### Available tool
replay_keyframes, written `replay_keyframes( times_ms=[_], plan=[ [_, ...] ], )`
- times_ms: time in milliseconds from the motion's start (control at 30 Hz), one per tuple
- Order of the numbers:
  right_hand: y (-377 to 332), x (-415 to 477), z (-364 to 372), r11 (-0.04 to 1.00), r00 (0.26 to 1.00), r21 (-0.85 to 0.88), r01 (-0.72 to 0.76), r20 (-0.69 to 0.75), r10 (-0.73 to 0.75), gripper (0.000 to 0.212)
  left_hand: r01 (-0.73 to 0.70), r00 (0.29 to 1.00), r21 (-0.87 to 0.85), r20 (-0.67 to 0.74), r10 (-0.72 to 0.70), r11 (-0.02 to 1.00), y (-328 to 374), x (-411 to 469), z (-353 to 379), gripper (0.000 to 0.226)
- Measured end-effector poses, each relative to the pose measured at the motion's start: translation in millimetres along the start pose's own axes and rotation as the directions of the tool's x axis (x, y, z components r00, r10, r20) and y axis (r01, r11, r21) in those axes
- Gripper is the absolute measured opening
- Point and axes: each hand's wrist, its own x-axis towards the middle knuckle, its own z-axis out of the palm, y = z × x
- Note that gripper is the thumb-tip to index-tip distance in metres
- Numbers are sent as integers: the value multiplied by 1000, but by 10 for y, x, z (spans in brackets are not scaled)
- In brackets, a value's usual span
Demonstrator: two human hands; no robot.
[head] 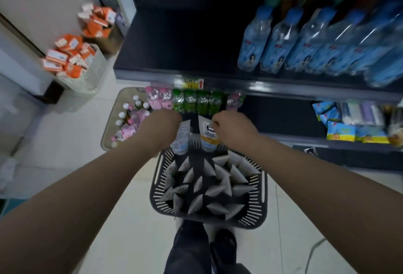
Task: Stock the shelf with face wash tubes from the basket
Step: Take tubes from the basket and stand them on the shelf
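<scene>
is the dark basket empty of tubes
No, many face wash tubes stand packed in the basket, besides the ones the left hand and right hand grip.

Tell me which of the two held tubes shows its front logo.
The right tube, held by the right hand: dark round logo and yellow band face the camera. The left tube, in the left hand, shows only fine print.

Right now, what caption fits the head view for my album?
Left hand holds one face wash tube, right hand the other tube, above the basket.
</scene>
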Motion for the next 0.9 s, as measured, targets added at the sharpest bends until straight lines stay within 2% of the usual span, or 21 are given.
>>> replay_keyframes(
  times_ms=[167,267,500,700,900],
  plan=[
    [-108,-217,-583,1000,998,-3,30,-50,-30,27,-10,997,31,-72,12,999,103,-88,-751,19],
    [-183,-313,-912,999,995,-15,34,-90,-35,29,-34,995,-37,-91,30,999,122,-76,-1145,20],
    [-371,-466,-1638,994,970,11,107,-220,-102,28,-65,982,-69,-180,52,995,137,-148,-1994,19],
    [-557,-596,-2254,989,955,-17,150,-258,-149,38,-55,970,-48,-238,42,997,101,-220,-2671,18],
    [-727,-645,-2834,982,928,-1,191,-325,-180,35,-74,945,-15,-320,65,997,15,-152,-3228,17]
  ],
)
